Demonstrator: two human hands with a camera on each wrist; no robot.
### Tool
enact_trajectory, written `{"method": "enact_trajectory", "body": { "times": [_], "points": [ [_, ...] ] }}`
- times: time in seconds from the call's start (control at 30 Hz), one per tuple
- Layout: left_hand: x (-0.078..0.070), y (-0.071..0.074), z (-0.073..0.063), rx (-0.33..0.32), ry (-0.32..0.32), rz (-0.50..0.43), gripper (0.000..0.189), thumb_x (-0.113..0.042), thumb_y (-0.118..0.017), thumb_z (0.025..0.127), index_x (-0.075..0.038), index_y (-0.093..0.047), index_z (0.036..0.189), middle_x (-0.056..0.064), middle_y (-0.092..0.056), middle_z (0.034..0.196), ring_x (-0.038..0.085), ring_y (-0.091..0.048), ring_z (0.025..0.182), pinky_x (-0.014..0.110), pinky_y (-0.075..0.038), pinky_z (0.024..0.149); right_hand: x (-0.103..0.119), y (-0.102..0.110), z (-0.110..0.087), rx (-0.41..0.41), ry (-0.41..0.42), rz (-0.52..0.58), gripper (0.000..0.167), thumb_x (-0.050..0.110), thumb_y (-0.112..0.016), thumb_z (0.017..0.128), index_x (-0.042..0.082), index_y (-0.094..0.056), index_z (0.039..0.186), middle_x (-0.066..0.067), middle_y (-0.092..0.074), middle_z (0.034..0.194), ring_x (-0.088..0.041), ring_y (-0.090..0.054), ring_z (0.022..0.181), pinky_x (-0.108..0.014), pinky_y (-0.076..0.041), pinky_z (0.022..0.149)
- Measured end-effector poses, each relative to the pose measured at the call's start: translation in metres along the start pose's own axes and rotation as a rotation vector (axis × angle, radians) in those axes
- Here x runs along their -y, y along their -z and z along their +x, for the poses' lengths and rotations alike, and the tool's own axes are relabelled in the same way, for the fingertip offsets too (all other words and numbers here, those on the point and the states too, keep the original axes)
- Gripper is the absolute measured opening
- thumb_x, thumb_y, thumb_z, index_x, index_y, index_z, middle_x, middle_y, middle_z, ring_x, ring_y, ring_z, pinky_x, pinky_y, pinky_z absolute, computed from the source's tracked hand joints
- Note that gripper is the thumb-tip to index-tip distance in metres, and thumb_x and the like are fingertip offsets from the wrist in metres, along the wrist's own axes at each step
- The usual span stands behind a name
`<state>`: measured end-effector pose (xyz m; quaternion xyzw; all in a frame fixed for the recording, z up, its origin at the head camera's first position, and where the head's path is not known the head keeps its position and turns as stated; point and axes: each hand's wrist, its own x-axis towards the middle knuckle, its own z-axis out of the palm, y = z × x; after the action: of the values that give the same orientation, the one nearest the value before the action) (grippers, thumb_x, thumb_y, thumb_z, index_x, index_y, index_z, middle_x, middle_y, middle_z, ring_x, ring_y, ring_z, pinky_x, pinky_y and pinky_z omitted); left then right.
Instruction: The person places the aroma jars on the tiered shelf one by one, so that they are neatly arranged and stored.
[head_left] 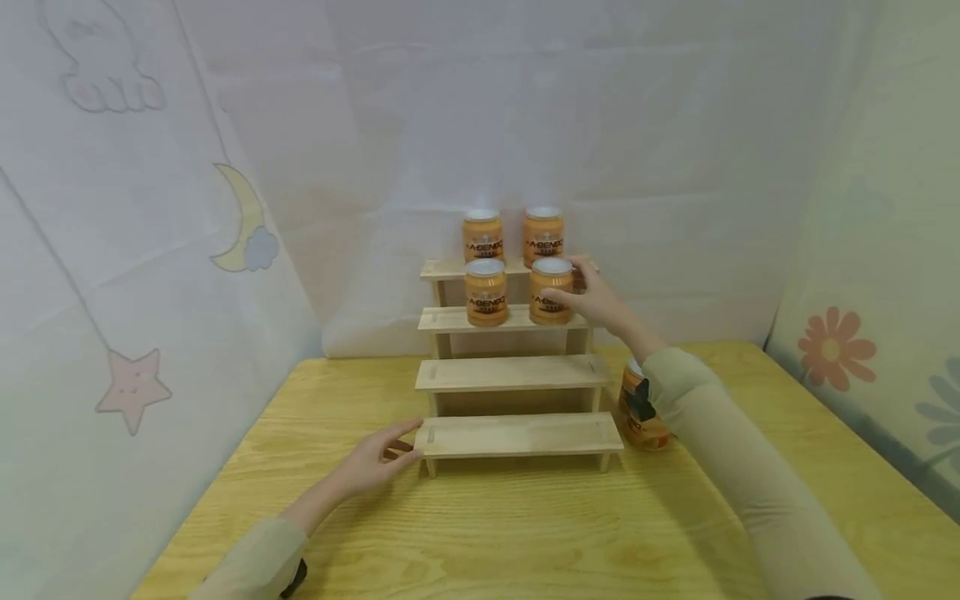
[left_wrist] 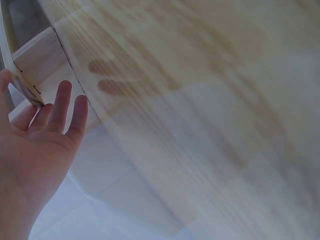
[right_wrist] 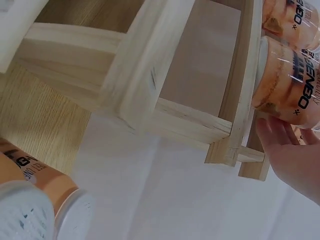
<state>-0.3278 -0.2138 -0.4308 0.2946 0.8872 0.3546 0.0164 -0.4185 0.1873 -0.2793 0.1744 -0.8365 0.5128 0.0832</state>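
Note:
A wooden step rack [head_left: 517, 433] with tiered shelves stands on the table. My right hand [head_left: 595, 298] holds an orange can [head_left: 551, 304] with a silver lid at the right of the second shelf from the top, thumb in front and fingers at its side. The right wrist view shows the fingers against the can [right_wrist: 285, 85]. Left of it stands a matching can [head_left: 486, 296]. Two more cans, one left [head_left: 482, 237] and one right [head_left: 543, 237], stand on the top shelf. My left hand [head_left: 367, 461] grips the lowest shelf's left end between thumb and fingers, other fingers extended [left_wrist: 62, 105].
More orange cans [head_left: 645, 429] stand on the table right of the rack, partly hidden by my right sleeve. Two show at the lower left of the right wrist view, one with a silver lid [right_wrist: 75, 217]. Printed cloth [head_left: 637, 150] hangs behind and beside the wooden table [head_left: 480, 533].

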Motion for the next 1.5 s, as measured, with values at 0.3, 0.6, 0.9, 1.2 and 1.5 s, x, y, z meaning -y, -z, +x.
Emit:
{"method": "enact_trajectory", "body": {
  "times": [0.3, 0.6, 0.9, 1.2, 1.5],
  "points": [
    [-0.001, -0.005, -0.002, 0.025, -0.005, -0.003, 0.06, -0.038, -0.052, 0.096, -0.007, -0.036, 0.145, 0.02, -0.039, 0.145, 0.035, -0.059, 0.109, 0.046, -0.052, 0.088, 0.001, 0.007, -0.025, -0.03, 0.065, 0.02, 0.072, 0.029, -0.065, 0.089, 0.008, -0.027, 0.146, -0.02, -0.034, 0.142, -0.039, -0.036, 0.13, -0.054, -0.033, 0.107],
    [-0.003, -0.004, -0.001, 0.014, 0.008, 0.001, 0.061, -0.04, -0.052, 0.095, -0.008, -0.036, 0.145, 0.019, -0.04, 0.145, 0.033, -0.059, 0.109, 0.044, -0.053, 0.088, -0.002, 0.023, -0.055, -0.026, 0.126, -0.053, 0.067, 0.018, -0.063, 0.091, 0.002, -0.028, 0.146, -0.023, -0.036, 0.144, -0.04, -0.035, 0.132, -0.056, -0.029, 0.109],
    [-0.005, -0.002, -0.001, 0.012, 0.007, -0.005, 0.061, -0.038, -0.053, 0.095, -0.006, -0.036, 0.144, 0.019, -0.04, 0.145, 0.034, -0.059, 0.11, 0.047, -0.052, 0.089, -0.032, 0.04, -0.086, 0.005, 0.077, -0.092, 0.061, 0.027, -0.06, 0.093, 0.004, -0.033, 0.143, -0.021, -0.04, 0.139, -0.039, -0.038, 0.129, -0.057, -0.032, 0.106],
    [-0.004, -0.003, -0.001, 0.012, -0.007, 0.011, 0.06, -0.035, -0.053, 0.096, -0.005, -0.036, 0.144, 0.022, -0.04, 0.143, 0.036, -0.059, 0.109, 0.046, -0.052, 0.088, -0.048, 0.049, -0.119, 0.009, 0.014, -0.191, 0.061, 0.034, -0.058, 0.094, 0.004, -0.037, 0.142, -0.023, -0.044, 0.137, -0.042, -0.046, 0.121, -0.055, -0.045, 0.094],
    [-0.003, -0.001, -0.001, 0.001, 0.002, 0.003, 0.059, -0.035, -0.053, 0.096, -0.006, -0.036, 0.144, 0.022, -0.039, 0.144, 0.035, -0.059, 0.11, 0.046, -0.052, 0.088, -0.064, 0.045, -0.14, 0.033, -0.048, -0.269, 0.06, 0.032, -0.061, 0.092, 0.001, -0.04, 0.139, -0.025, -0.046, 0.136, -0.044, -0.048, 0.119, -0.054, -0.047, 0.093]
  ]
}}
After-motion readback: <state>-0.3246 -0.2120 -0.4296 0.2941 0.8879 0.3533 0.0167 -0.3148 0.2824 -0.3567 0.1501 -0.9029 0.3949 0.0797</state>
